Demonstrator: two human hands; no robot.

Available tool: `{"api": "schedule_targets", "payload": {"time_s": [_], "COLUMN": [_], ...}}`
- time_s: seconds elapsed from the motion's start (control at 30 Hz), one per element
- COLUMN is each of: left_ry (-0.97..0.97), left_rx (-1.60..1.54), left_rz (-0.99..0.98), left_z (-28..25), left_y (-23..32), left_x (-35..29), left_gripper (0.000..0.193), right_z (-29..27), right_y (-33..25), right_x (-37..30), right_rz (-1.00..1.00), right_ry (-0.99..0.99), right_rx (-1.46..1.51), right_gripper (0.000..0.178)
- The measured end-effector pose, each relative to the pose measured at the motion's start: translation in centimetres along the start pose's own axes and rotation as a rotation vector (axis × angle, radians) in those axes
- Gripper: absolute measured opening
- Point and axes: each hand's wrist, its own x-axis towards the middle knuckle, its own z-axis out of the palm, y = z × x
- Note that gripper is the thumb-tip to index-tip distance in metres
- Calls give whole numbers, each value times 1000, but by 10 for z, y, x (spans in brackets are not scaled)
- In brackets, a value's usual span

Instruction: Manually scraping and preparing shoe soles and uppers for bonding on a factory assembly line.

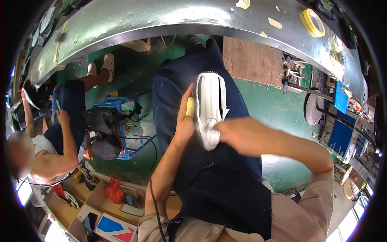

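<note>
The left hand (186, 126) is gripping the white shoe piece (208, 103), best braced firmly; the right hand (236, 134) is blurring, grip unclear.

The metal workbench (133, 25), yellow tape roll (307, 23) and seated co-worker (69, 156) show a workshop.

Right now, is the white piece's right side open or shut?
Partly open: the white piece shows a dark gap inside its right rim.
</note>
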Motion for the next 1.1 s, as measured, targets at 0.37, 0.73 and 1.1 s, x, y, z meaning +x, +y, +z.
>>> {"api": "schedule_targets", "payload": {"time_s": [0.37, 0.73, 1.1], "left_ry": [-14, -108, -230], "left_rx": [-540, 470, 285], "left_rz": [-268, 114, -21], "left_z": [17, 3, -13], "left_y": [23, 16, 30], "left_x": [-1, 15, 8], "left_gripper": [73, 98, 109], "right_z": [23, 9, 21], "right_y": [12, 20, 33], "right_x": [32, 33, 53], "right_rz": [242, 67, 108], "right_ry": [272, 747, 481], "right_rx": [-135, 32, -92], "right_gripper": [31, 28, 33]}}
